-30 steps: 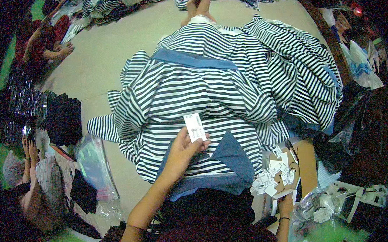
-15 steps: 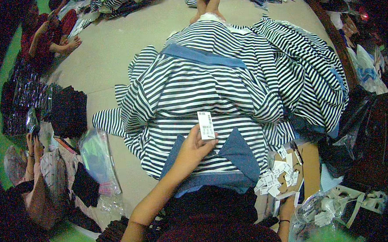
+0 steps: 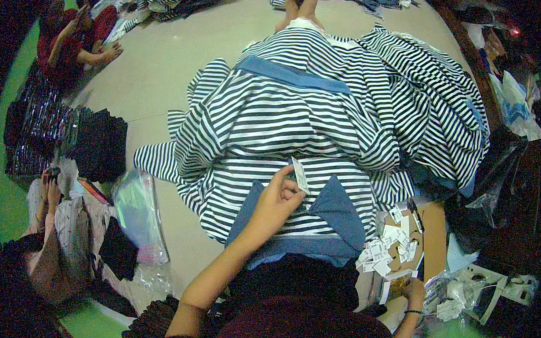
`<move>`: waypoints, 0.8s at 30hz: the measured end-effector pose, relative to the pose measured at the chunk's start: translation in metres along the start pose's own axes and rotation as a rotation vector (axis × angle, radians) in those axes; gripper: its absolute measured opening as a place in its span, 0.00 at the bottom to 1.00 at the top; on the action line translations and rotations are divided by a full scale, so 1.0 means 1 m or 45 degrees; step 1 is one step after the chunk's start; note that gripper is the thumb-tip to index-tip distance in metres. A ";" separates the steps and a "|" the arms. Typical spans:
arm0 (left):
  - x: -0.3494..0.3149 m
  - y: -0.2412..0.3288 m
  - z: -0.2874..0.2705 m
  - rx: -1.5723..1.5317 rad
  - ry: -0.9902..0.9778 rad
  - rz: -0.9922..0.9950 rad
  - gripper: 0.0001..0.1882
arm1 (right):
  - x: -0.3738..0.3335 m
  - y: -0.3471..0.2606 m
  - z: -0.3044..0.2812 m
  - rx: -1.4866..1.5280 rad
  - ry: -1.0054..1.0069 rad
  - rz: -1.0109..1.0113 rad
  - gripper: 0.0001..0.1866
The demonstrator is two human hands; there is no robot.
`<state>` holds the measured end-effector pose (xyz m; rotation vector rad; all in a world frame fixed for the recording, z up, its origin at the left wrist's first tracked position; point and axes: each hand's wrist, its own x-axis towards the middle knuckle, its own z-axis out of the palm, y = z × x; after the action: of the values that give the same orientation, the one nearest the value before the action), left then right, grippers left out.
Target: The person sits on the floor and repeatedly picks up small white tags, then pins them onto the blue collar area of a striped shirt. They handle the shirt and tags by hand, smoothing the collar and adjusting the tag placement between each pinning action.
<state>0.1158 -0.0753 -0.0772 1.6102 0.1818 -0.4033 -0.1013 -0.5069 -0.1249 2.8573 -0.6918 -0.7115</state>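
My left hand [image 3: 278, 199] pinches a white hang tag [image 3: 300, 176] between thumb and fingers, just above a black-and-white striped garment [image 3: 271, 175] spread over my lap. The tag is tilted, showing its printed face at a slant. Blue pointed flaps [image 3: 338, 205] of the garment lie beside that hand. Low on the right, my right hand [image 3: 414, 292] reaches with bent fingers to small golden-brown bits [image 3: 399, 283] at the near end of a cardboard tray [image 3: 434, 240]. Whatever its fingertips pinch is too small to make out. Several loose white tags [image 3: 388, 248] lie in the tray.
More striped garments [image 3: 428, 93] are heaped to the right, others along the far edge. At left, another person's hands [image 3: 50, 193] work near dark packed stacks [image 3: 101, 150] and clear plastic bags [image 3: 139, 215]. Another person sits at the far left. Black plastic [image 3: 497, 169] lies right.
The tag in my left hand has turned from facing up to a steep slant. My right hand has moved a little right, its fingers now showing beside the golden-brown bits.
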 end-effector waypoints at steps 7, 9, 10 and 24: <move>-0.016 0.014 0.009 0.631 0.355 0.344 0.28 | 0.006 -0.064 -0.143 0.495 0.306 -0.103 0.10; -0.020 0.021 0.016 0.639 0.409 0.499 0.26 | 0.008 -0.117 -0.165 0.795 0.613 -0.302 0.11; -0.020 0.026 0.022 0.599 0.401 0.622 0.21 | 0.007 -0.143 -0.175 0.663 0.684 -0.462 0.10; -0.021 0.038 0.032 -0.152 -0.172 0.310 0.06 | -0.015 -0.277 -0.187 1.269 0.465 -0.978 0.06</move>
<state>0.1050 -0.1077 -0.0350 1.4617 -0.0912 -0.3050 0.0868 -0.2529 -0.0140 4.0267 0.2558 0.2651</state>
